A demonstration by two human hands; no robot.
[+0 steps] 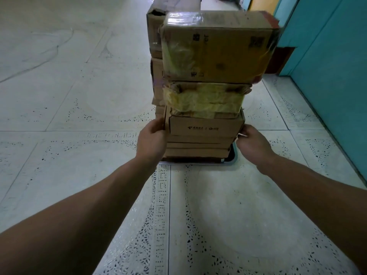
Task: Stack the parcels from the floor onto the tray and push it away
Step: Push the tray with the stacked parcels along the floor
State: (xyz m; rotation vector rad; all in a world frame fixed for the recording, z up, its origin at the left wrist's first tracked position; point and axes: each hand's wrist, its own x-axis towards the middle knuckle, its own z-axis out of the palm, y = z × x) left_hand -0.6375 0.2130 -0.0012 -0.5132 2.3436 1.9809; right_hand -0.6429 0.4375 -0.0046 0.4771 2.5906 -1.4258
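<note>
A tall stack of brown cardboard parcels (206,128) stands on a low tray (231,155) whose dark rim shows at the floor. The top parcel (218,44) is large and wrapped in clear tape. Under it sits a parcel bound in yellow tape (204,100). A second column of boxes (156,36) rises behind on the left. My left hand (153,137) grips the left edge of a lower box, thumb on its front. My right hand (254,143) holds the right side of the stack, fingertips hidden behind the boxes.
Pale patterned floor tiles (79,96) stretch to the left and ahead. A teal wall (327,66) runs along the right side, close to the stack, with a dark brown skirting piece (280,60) and an orange panel (262,3) further ahead.
</note>
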